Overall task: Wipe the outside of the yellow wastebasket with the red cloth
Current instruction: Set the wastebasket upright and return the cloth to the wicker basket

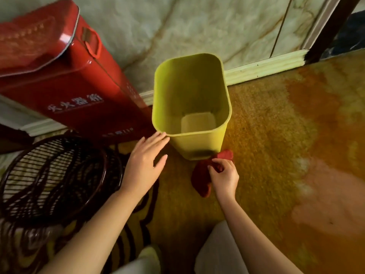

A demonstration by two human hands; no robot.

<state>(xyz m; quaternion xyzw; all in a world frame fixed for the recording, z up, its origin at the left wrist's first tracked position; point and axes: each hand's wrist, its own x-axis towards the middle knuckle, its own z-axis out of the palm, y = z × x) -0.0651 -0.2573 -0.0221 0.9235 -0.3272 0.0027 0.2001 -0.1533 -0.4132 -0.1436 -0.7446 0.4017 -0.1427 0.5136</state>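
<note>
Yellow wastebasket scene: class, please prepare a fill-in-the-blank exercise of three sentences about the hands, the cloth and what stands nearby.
1. The right hand pinches the red ____ beside the base of the wastebasket.
2. The left hand is open, its fingertips at the wastebasket's ____.
3. The inside of the wastebasket is ____.

Missing words: cloth; rim; empty

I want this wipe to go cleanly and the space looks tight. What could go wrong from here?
The yellow wastebasket is empty, so probably light, and the left hand lies open with only its fingertips near the rim; it may slide or tip under wiping pressure.

The right hand pinches only a corner of the red cloth; that loose grip may slip.

The red cabinet stands close beside it, crowding that side.
</note>
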